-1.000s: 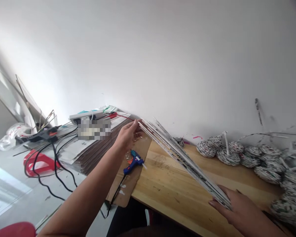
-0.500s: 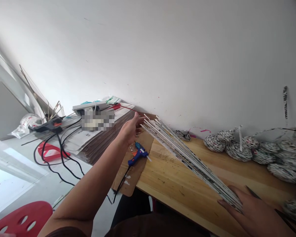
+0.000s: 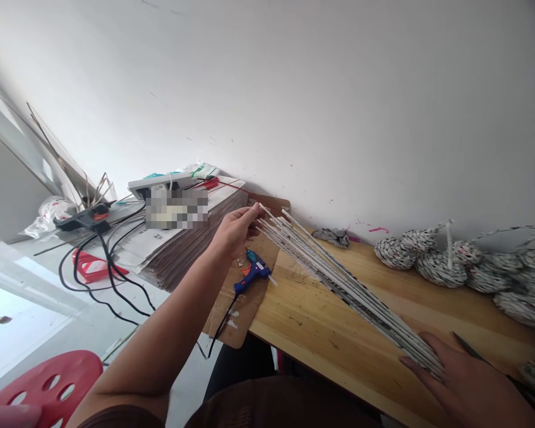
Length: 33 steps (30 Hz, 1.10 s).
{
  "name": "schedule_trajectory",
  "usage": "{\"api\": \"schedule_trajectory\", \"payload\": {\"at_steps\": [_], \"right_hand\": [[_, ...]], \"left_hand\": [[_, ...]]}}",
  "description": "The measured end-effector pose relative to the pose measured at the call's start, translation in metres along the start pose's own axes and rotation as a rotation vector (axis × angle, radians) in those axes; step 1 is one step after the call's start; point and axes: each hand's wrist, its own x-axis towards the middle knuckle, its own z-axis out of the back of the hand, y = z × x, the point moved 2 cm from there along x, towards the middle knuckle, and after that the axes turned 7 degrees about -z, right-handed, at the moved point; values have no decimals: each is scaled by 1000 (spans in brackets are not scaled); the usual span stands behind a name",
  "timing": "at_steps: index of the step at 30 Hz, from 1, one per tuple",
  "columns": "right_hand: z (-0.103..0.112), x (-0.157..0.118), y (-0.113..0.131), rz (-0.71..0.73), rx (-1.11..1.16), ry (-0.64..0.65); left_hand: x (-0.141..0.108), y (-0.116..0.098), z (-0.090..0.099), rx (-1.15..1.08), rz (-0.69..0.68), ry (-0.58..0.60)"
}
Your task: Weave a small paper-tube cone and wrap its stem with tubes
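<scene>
A bundle of thin rolled-newspaper tubes [image 3: 348, 285] slants across the view above the wooden table. My right hand [image 3: 463, 374] is closed round its lower end. At the far end the tubes fan apart, and my left hand [image 3: 238, 230] pinches the tip of one tube between thumb and fingers. Below my left hand, a blue glue gun [image 3: 253, 273] lies on a piece of brown cardboard [image 3: 236, 321]. Partly hidden behind my right hand is a dark pointed thing [image 3: 466, 345], its kind unclear.
Woven newspaper balls [image 3: 441, 267] line the wall side of the wooden table [image 3: 312, 333]. At left stand a stack of cardboard sheets [image 3: 182, 249], a white power strip [image 3: 160, 183] and black cables [image 3: 107, 261]. A red stool [image 3: 40, 380] is at lower left.
My left hand's fingers, loosely apart beside the tube tips before, have closed on one tube's end. The view has shifted slightly; my right hand keeps its grip on the bundle.
</scene>
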Motion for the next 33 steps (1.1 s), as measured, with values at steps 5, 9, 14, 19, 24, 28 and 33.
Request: {"api": "schedule_trajectory", "payload": {"at_steps": [5,9,14,19,24,28,33], "right_hand": [[-3,1,-1,-24,-43,94],[0,1,2,-19,-50,66],[-4,-1,-3,1,-86,78],[-10,-1,-8,-3,-116,51],[-5,0,3,-41,-145,57],[-2,0,11,-71,-185,48],[-4,1,13,-102,-243,105]], "left_hand": [[-3,-2,3,-68,-1,26],[-5,-2,4,-68,6,62],[-7,1,4,10,-9,34],[-11,-1,-6,-207,51,-15],[-21,-3,-18,-383,167,-6],[-24,-3,-24,-466,168,-12],[-28,13,-45,-485,191,93]]}}
